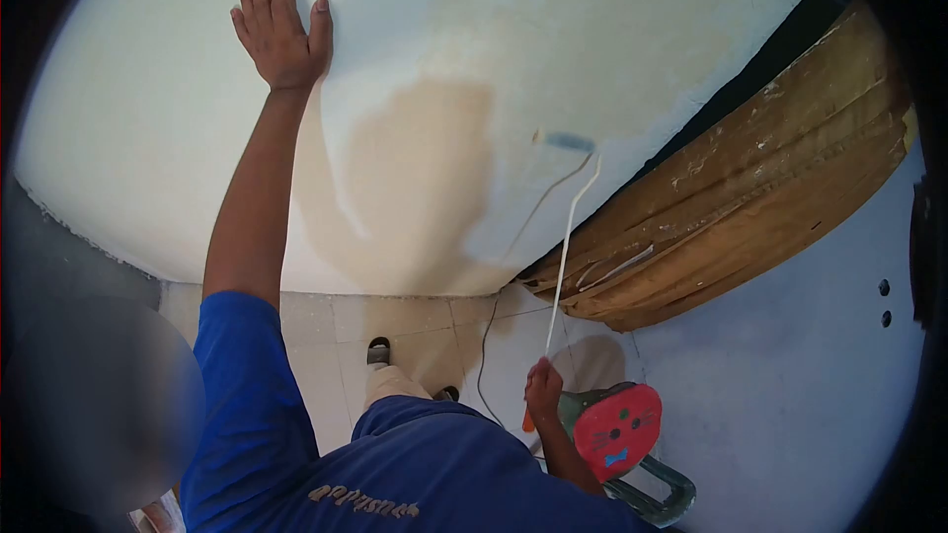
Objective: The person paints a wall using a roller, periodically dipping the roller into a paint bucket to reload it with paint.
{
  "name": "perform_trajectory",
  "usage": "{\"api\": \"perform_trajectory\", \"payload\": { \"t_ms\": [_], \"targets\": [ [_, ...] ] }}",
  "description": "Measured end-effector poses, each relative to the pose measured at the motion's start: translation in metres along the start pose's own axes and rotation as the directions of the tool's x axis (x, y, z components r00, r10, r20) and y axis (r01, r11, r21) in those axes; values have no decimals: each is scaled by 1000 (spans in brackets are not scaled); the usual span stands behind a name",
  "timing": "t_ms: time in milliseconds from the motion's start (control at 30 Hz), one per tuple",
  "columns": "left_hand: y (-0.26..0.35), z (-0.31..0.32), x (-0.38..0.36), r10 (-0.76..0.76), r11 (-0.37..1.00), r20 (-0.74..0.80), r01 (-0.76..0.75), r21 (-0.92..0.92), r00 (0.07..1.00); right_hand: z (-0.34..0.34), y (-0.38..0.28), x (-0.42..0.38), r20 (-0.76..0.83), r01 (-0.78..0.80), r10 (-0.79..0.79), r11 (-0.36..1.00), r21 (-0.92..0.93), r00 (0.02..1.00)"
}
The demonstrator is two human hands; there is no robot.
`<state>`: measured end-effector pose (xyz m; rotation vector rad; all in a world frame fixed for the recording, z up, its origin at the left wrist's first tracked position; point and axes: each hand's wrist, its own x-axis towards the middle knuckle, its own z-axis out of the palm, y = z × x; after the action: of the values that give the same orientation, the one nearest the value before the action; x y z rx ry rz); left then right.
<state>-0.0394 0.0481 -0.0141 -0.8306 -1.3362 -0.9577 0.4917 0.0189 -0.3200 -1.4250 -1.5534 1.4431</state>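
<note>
My left hand (pixel 282 39) lies flat against the pale wall (pixel 395 10), arm stretched up and fingers extended. Low on the right, my right hand (pixel 542 389) is wrapped round a long-handled paint roller (pixel 566 237). Its orange grip shows just below my fist, and a thin white rod runs from there up to the roller head. That head, bluish with a pale end, is at the wall's right part, and its frame casts a shadow there. A beige area with a soft edge and my shadow show between my left hand and the roller.
Brown sheeting (pixel 741 178) covers something along the wall's right edge. A green chair (pixel 662 498) with a red cat-face cushion (pixel 617 431) stands close to my right arm. A dark cable (pixel 484 365) crosses the tiled floor (pixel 405 314) near my feet. A blurred grey shape fills the lower left.
</note>
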Motion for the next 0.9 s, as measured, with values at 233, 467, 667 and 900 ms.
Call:
{"api": "perform_trajectory", "payload": {
  "t_ms": [233, 467, 667, 900],
  "targets": [
    [6, -2, 2, -10, 1000, -13, 10, 7, 1000, -10, 30, 21, -52, 53, -61, 988, -144, 997],
    [6, -5, 2, -12, 999, 14, 11, 36, 1000, -21, 101, -15, -32, 94, -114, 921, -379, 993],
    [8, -10, 7, -19, 999, 63, 16, 49, 998, -12, 102, -24, -44, -108, 99, 940, -324, 994],
    [16, -21, 16, -13, 999, 75, 11, 36, 997, -8, 81, -14, -76, 102, -111, 988, -118, 991]
  ]
}}
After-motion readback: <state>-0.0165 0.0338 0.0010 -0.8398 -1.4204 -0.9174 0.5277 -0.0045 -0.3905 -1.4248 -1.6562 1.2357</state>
